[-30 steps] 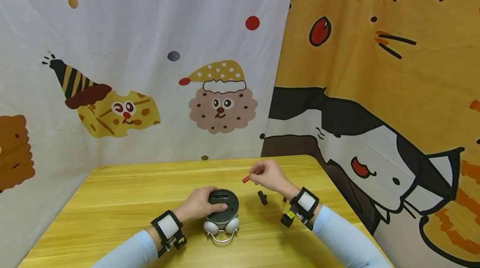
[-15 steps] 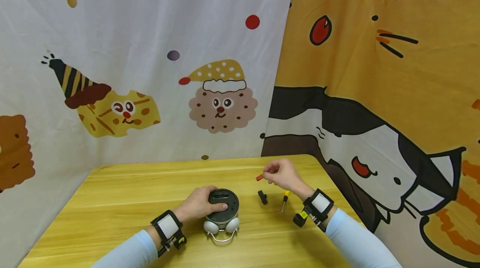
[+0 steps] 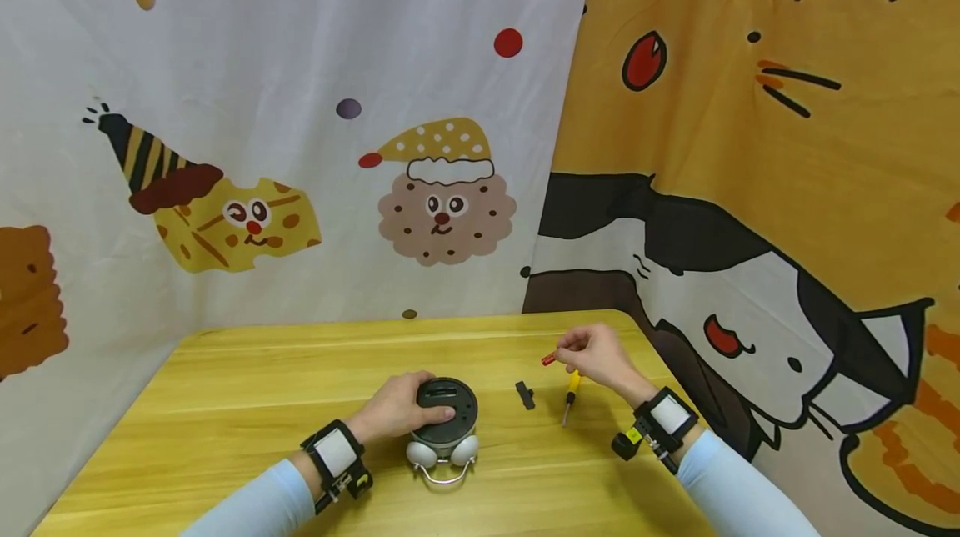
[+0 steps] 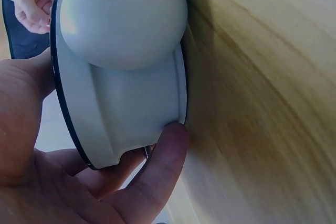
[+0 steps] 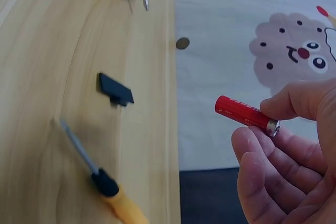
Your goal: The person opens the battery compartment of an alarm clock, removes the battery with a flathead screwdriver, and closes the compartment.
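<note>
Red battery (image 5: 239, 110) pinched in right hand (image 3: 600, 356) by its metal end (image 5: 273, 127), probably to leave the other end free; above table (image 3: 300, 378), far and right of black cover (image 3: 525, 395) and clock (image 3: 450, 435). Clock gripped in left hand (image 3: 397, 410), back up, likely for steadiness. Along battery's long axis: pointing mostly left, slightly near.

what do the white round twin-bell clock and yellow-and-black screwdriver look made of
White round twin-bell clock: probably painted metal, satin; its bell shades smoothly with soft highlights, though plastic is possible.
Yellow-and-black screwdriver: handle likely plastic, matte-looking, in solid colours; shaft apparently metal, thin, straight and grey.
</note>
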`<state>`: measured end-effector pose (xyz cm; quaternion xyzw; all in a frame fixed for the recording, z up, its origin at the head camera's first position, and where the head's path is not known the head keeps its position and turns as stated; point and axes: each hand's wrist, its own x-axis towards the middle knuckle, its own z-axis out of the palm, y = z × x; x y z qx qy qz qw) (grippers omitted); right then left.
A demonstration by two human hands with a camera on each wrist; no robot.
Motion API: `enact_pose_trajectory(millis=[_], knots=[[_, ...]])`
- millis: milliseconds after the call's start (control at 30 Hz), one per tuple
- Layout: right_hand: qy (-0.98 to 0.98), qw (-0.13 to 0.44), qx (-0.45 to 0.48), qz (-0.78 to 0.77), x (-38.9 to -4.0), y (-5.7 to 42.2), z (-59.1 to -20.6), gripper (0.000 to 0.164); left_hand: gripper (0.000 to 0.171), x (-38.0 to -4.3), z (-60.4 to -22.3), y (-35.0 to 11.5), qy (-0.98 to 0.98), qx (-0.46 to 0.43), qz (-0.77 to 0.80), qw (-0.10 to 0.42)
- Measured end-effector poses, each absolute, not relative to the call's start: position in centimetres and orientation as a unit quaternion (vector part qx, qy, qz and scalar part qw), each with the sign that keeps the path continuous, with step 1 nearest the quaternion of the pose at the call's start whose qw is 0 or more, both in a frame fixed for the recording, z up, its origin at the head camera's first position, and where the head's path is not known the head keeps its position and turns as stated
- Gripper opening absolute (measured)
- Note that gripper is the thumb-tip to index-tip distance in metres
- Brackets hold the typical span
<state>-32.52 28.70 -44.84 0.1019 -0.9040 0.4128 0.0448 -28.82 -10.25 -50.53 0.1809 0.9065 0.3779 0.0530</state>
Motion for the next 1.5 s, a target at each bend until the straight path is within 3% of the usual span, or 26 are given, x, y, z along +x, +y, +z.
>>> enact_pose_trajectory(millis=[700,1000,1500], knots=[[-0.939,0.014,0.014,0.344,-33.0,34.0,-48.1,0.011,0.071,-28.8,-50.6,-10.2,0.908,0.181,0.375,0.047],[-0.937,-0.034,-0.008,0.347,-33.4,34.8,-49.2,0.012,0.073,-28.9,-50.5,-10.3,0.909,0.177,0.375,0.050],[-0.940,-0.076,0.024,0.331,-33.9,36.6,-50.4,0.007,0.072,-28.7,-50.5,-10.3,0.908,0.175,0.378,0.050]])
